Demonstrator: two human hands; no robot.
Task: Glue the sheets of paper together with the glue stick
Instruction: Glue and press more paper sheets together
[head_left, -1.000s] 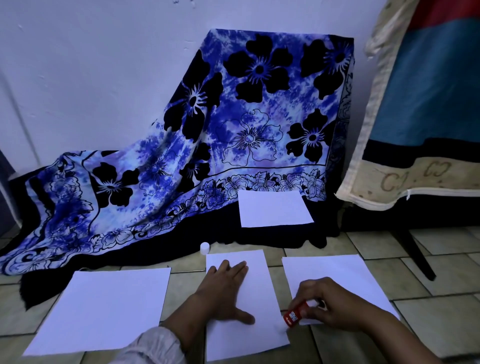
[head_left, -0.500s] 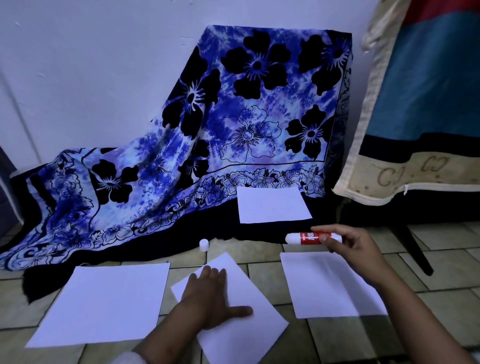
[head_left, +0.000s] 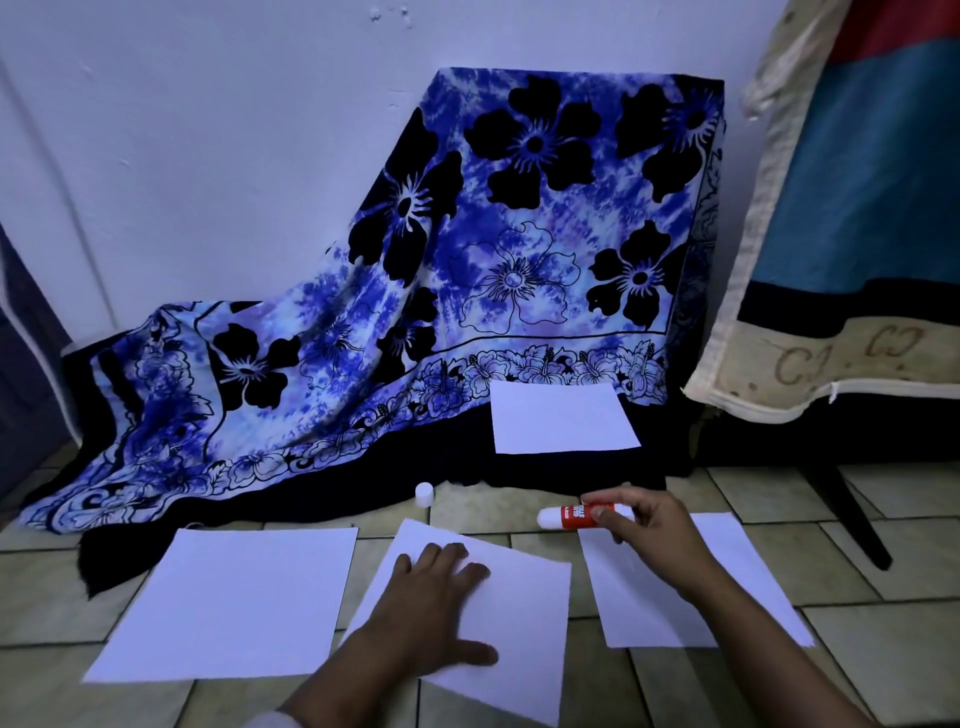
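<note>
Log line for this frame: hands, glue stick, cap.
left hand: flat on middle sheet | right hand: holds glue stick, clear of paper | cap: on floor near cloth

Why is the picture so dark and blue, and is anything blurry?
Head view: dim, bluish light tints the white sheets lilac; the left hand looks slightly soft; the wide lens slants the floor tiles toward the edges.

Four white rectangular paper sheets: the left sheet (head_left: 228, 597) and right sheet (head_left: 670, 597) lie flat on the tiled floor (head_left: 857, 551). The middle sheet (head_left: 519, 618) lies askew under the flat left hand (head_left: 431, 608), and the far sheet (head_left: 563, 418) rests on dark cloth (head_left: 363, 467). The red-and-white glue stick (head_left: 574, 516) is horizontal, white end pointing left, pinched by the right hand (head_left: 654, 535). A small white cap (head_left: 424, 493) stands beyond the middle sheet.
</note>
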